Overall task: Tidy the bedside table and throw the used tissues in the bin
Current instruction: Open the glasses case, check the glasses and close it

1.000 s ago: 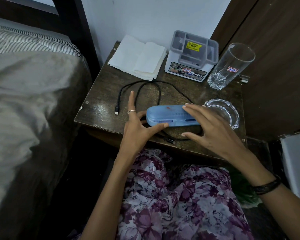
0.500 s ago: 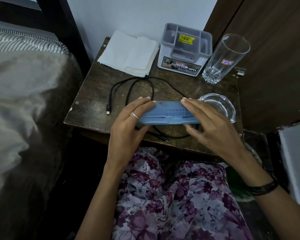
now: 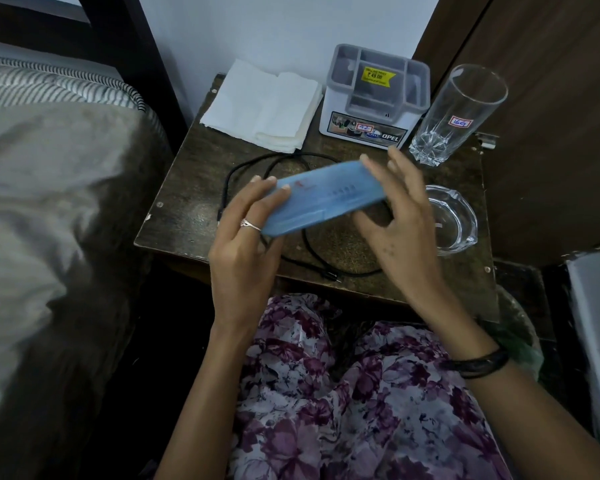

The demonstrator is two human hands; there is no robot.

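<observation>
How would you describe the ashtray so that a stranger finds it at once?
Start at the dark wooden bedside table and go to its right edge. Below the tall drinking glass sits the ashtray, partly behind the right hand. It is low, round, clear glass with a thick rim.

I see a pale wall [image 3: 274, 29] behind, dim light all round. A bed [image 3: 49, 202] with a dark frame [image 3: 146, 57] stands left; dark wood panelling [image 3: 551, 98] rises right.
</observation>
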